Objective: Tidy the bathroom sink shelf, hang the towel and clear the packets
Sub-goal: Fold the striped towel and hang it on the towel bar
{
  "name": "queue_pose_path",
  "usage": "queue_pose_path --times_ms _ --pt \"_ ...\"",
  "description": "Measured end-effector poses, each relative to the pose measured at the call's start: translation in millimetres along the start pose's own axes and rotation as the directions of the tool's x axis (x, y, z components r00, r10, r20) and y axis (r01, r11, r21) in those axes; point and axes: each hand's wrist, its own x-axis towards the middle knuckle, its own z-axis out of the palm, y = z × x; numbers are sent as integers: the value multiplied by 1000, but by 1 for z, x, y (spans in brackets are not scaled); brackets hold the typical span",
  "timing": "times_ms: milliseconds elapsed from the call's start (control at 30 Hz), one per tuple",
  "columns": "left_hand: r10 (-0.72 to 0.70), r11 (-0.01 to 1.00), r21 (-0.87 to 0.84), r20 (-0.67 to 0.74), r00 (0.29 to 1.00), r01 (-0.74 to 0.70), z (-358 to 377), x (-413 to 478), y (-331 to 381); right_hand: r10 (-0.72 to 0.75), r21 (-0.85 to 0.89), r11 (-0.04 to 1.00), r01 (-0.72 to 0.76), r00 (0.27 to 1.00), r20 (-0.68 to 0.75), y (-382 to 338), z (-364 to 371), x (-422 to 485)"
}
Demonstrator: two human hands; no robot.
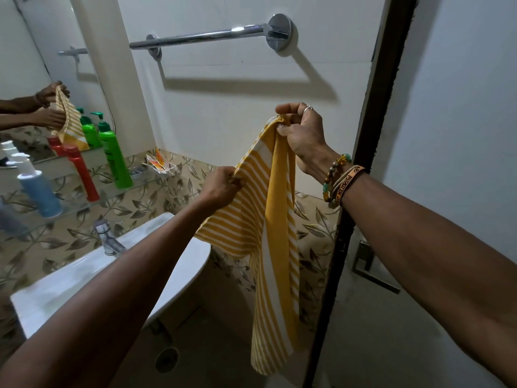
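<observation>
A yellow towel with white stripes (268,233) hangs in the air in front of the white wall. My right hand (302,135) pinches its top corner, and my left hand (221,186) grips its edge lower and to the left. The chrome towel rail (201,37) is fixed to the wall above both hands and carries nothing. On the glass shelf (117,193) over the sink stand a green pump bottle (113,155), a red bottle (79,172) and a blue bottle with a white cap (39,191). Orange and white packets (159,163) lie at the shelf's right end.
The white sink (84,278) with a chrome tap (107,236) sits below the shelf at left. A mirror (42,79) covers the left wall. A dark door frame (363,163) and a door with a metal handle (369,264) stand at right.
</observation>
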Motion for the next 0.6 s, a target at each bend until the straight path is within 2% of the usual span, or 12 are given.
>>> queue_pose_path --times_ms 200,367,400,467,533,600 --pt "91 987 140 -54 994 -82 1 2 -16 37 58 998 -39 999 25 -2 -8 -1" --pt "228 933 299 -65 971 -199 0 3 -7 84 41 995 -95 975 207 -3 -7 -6" --pt "253 925 297 -21 967 -236 -2 3 -2 86 31 995 -97 962 257 -3 -6 -7" --pt "303 933 177 93 949 -315 -6 3 5 90 32 994 -107 939 332 -2 -7 -8" --pt "273 958 47 159 949 -284 -11 0 4 96 93 986 -138 929 358 -2 -10 -7" --pt "227 972 25 187 956 -235 -16 -2 -5 106 142 977 -161 937 334 -3 -17 -5"
